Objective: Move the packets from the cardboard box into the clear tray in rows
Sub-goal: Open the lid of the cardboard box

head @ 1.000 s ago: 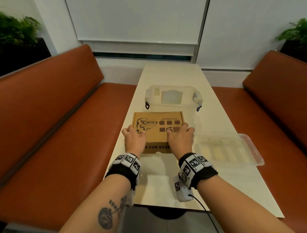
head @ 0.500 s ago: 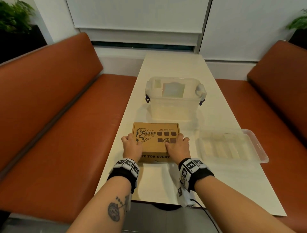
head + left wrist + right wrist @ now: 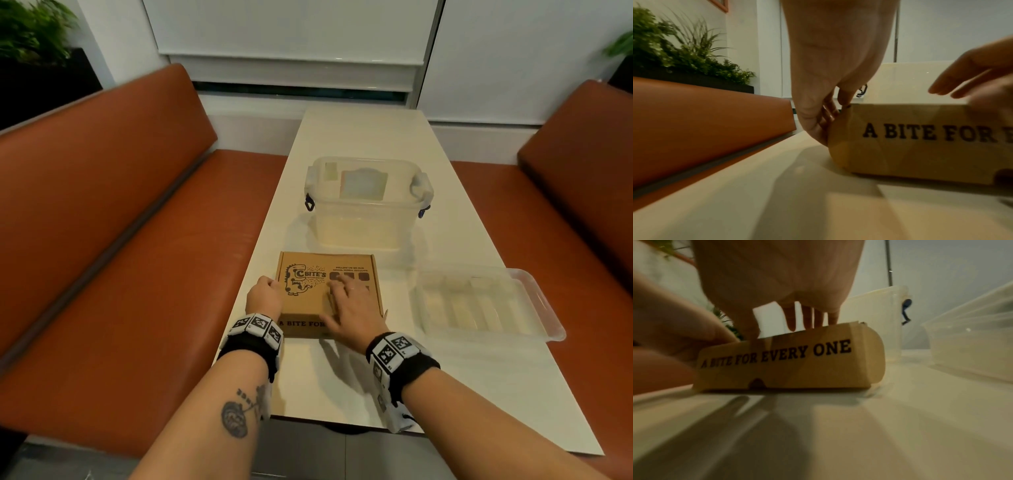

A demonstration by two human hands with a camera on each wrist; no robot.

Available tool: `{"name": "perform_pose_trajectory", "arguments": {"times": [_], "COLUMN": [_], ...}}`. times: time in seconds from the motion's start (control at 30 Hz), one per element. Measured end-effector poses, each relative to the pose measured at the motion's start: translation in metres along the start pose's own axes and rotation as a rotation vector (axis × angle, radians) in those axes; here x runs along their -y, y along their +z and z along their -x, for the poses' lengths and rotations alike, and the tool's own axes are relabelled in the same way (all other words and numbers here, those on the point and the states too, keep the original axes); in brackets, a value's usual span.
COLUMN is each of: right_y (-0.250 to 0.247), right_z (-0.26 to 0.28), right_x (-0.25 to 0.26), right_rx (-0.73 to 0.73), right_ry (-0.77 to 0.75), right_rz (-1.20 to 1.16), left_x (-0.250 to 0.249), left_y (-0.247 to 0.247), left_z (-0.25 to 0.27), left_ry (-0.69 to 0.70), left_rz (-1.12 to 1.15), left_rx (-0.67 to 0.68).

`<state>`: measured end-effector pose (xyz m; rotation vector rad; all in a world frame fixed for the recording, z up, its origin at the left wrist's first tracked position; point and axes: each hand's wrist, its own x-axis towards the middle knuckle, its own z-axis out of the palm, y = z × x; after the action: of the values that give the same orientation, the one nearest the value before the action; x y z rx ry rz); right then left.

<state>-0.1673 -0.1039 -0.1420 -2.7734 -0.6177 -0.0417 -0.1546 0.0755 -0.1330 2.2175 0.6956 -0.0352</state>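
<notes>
The brown cardboard box (image 3: 303, 305) lies closed on the white table (image 3: 452, 394), with "A BITE FOR EVERY ONE" printed on its front wall (image 3: 797, 369). No packets show; the lid hides them. My left hand (image 3: 263, 296) grips the box's left side, fingers curled against the wall and thumb at the lid's edge (image 3: 846, 99). My right hand (image 3: 346, 298) lies on the lid with fingers stretched out and holds nothing; its fingertips (image 3: 809, 321) touch the top. The shallow clear tray (image 3: 534, 291) sits to the right of the box, apart from it.
A deeper clear bin (image 3: 368, 222) with blue latches stands just beyond the box. Orange benches (image 3: 120, 257) run along both long sides of the narrow table. Bare tabletop lies between the box and the near edge.
The box has slid toward me, away from the clear bin. My right hand has shifted from the lid's right part toward its middle and spread its fingers. My left hand stays at the left side.
</notes>
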Motion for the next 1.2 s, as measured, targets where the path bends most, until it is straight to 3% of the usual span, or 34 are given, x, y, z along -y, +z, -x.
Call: {"name": "perform_pose_trajectory", "arguments": {"times": [0.13,0.33,0.7,0.9,1.07,1.2], "right_y": [0.012,0.014,0.01,-0.018,-0.048,-0.074], "right_z": [0.005,0.005,0.004,-0.001,-0.006,-0.023], "right_x": [0.001,0.006,0.017,0.024,0.016,0.012], "right_rx": [0.063,0.068,0.065,-0.082,-0.316,-0.434], "right_ry": [-0.155,-0.137,-0.09,-0.136,-0.173,-0.173], "right_rz": [0.157,0.306,0.29,0.23,0.164,0.138], "left_x": [0.003,0.0,0.005,0.002,-0.003,-0.013], "left_y": [-0.005,-0.011,-0.022,-0.023,-0.023,-0.027], "left_z": [-0.003,-0.005,-0.017,-0.017,-0.018,-0.015], "left_ry": [0.005,0.049,0.098,0.082,-0.018,-0.029], "left_rz": [-0.01,-0.068,0.084,0.202,0.351,0.226], "left_rx": [0.013,0.038,0.17,0.238,0.327,0.353]}}
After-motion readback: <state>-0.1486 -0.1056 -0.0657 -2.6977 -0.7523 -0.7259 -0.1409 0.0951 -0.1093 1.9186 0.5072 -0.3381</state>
